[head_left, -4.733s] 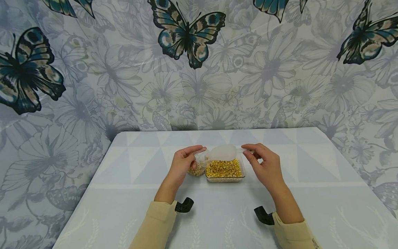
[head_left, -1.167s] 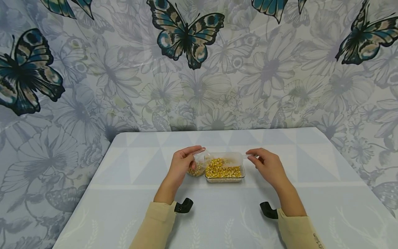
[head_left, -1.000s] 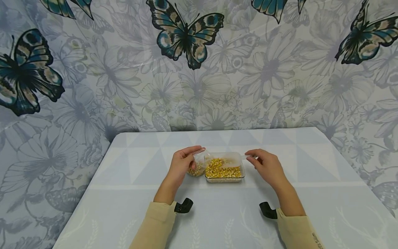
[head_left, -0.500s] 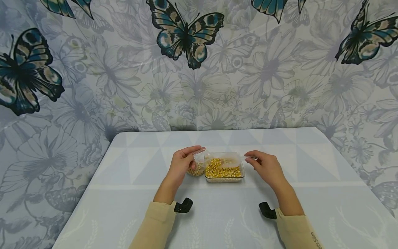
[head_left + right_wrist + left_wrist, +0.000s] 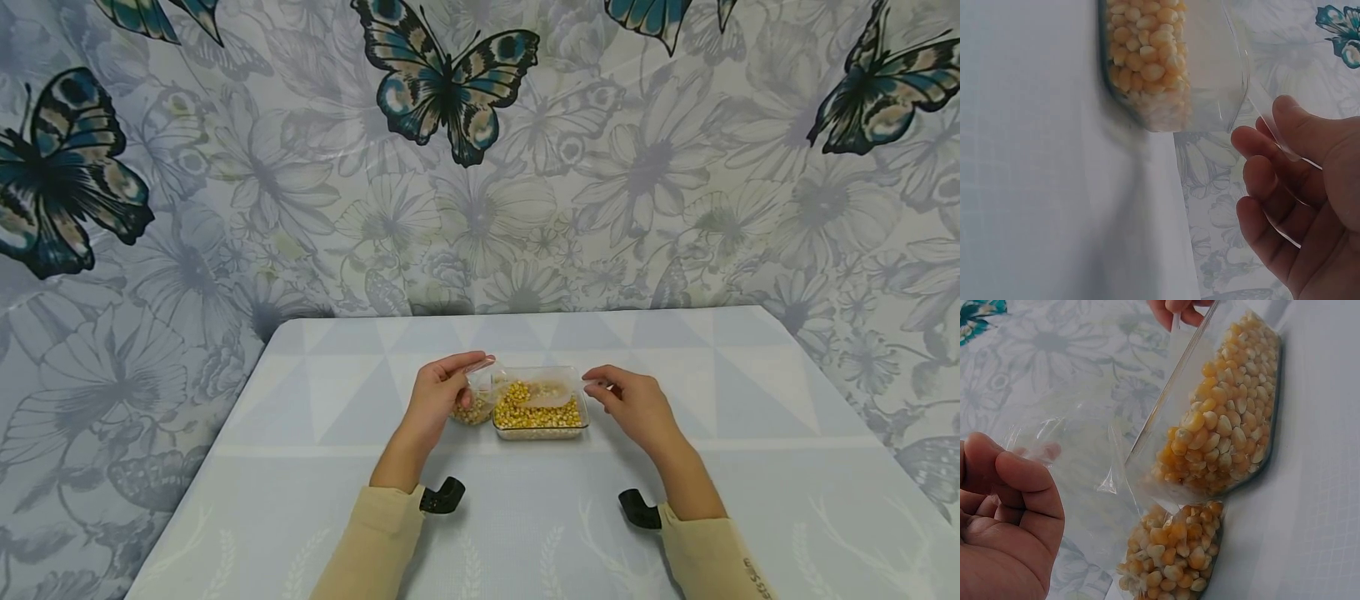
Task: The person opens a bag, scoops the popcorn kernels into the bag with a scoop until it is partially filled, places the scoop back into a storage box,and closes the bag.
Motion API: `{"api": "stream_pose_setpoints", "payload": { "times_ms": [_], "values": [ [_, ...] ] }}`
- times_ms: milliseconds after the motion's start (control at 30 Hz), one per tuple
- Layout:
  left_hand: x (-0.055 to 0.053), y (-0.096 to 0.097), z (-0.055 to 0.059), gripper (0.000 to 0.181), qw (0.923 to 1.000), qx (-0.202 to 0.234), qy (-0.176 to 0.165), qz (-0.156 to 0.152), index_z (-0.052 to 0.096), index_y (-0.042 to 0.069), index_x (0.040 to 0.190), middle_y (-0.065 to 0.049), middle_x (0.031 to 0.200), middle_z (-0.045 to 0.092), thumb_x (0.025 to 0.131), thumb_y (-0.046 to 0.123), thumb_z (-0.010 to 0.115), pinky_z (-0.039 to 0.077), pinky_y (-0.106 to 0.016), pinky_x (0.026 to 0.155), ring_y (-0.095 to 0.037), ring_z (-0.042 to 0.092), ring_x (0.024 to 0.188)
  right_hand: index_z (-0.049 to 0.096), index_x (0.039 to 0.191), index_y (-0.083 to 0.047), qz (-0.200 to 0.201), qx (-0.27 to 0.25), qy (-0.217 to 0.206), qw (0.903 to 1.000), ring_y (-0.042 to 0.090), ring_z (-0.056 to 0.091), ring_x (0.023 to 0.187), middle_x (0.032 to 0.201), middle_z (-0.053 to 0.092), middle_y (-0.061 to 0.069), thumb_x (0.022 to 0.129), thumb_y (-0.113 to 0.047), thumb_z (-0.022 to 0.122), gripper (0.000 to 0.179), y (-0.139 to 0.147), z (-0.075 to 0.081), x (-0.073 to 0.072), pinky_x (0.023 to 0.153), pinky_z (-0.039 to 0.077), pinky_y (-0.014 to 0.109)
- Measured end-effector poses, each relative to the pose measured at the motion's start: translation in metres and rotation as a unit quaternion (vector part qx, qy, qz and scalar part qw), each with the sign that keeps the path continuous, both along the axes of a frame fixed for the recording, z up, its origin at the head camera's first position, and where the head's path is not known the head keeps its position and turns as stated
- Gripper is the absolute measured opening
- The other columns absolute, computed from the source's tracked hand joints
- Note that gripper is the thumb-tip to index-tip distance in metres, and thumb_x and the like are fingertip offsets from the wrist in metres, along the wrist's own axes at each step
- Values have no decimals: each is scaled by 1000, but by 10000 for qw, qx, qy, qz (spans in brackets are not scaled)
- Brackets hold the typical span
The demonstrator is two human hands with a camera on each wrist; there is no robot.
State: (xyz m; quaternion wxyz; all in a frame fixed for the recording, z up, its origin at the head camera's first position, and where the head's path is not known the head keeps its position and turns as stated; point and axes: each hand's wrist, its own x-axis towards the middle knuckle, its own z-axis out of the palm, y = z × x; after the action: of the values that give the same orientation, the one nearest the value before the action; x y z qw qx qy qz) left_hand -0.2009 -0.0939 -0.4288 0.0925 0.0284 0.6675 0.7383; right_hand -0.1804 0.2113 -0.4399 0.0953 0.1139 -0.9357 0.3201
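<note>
Yellow corn kernels (image 5: 510,414) lie in a clear rectangular container (image 5: 542,433) near the middle of the table. My right hand (image 5: 637,407) pinches the thin handle of a translucent plastic scoop (image 5: 1266,115) between thumb and fingers, at the container's right end. The scoop's bowl (image 5: 546,395) lies low among the kernels. On the left, my left hand (image 5: 437,392) pinches the upper edge of a clear plastic bag (image 5: 1094,450), holding it up beside the container. More corn kernels (image 5: 1172,556) fill the bag's bottom, which rests on the table against the container's left end.
The pale patterned table (image 5: 337,517) stretches around the container, its back edge close to a floral cloth with butterflies (image 5: 450,83). Black wrist mounts (image 5: 444,496) stick out from both sleeves.
Earlier the scoop was raised above the container; it has since gone down into the kernels and shifted left, the right hand moving left with it. The left hand stays still on the bag.
</note>
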Motion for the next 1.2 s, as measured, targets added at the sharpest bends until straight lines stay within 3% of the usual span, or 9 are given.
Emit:
{"api": "stream_pose_setpoints", "payload": {
  "times_ms": [400,533,767,1033,1200],
  "values": [
    [-1,0,0,43,10000,-33,-45,22,66,9,131,-9,134,67,99,-3,42,39,-25,53,-10,43,52,72,113,-16,137,36,-106,9998,6,52,58,72,67,0,94,-23,68,20,-5,-3,1,51,40,25],
    [-1,0,1,42,10000,-57,-62,1,64,5,133,-10,135,66,99,-3,42,38,-25,53,-9,44,52,72,112,-16,149,-208,-137,9996,8,55,59,74,67,-1,94,-21,69,19,-3,-8,-1,53,42,25],
    [0,0,2,40,9999,-61,-130,31,67,9,131,-8,135,66,99,0,45,39,-25,53,-8,45,52,72,110,-15,179,-694,-271,9971,18,61,63,75,66,0,94,-20,69,17,-1,-16,-3,55,46,26],
    [0,-1,1,41,9999,-74,-116,15,64,6,134,-9,136,65,99,-1,43,39,-25,53,-8,45,51,73,108,-16,130,-942,-171,9953,17,61,61,75,67,2,95,-23,68,16,-2,-22,-6,53,45,26],
    [-1,-1,1,41,9999,-25,-131,-1,64,6,134,-8,136,65,99,-1,44,39,-25,53,-8,45,51,72,108,-17,59,-1234,-351,9917,21,62,63,76,68,3,96,-23,66,16,-1,-26,-6,53,45,27]
  ]
}}
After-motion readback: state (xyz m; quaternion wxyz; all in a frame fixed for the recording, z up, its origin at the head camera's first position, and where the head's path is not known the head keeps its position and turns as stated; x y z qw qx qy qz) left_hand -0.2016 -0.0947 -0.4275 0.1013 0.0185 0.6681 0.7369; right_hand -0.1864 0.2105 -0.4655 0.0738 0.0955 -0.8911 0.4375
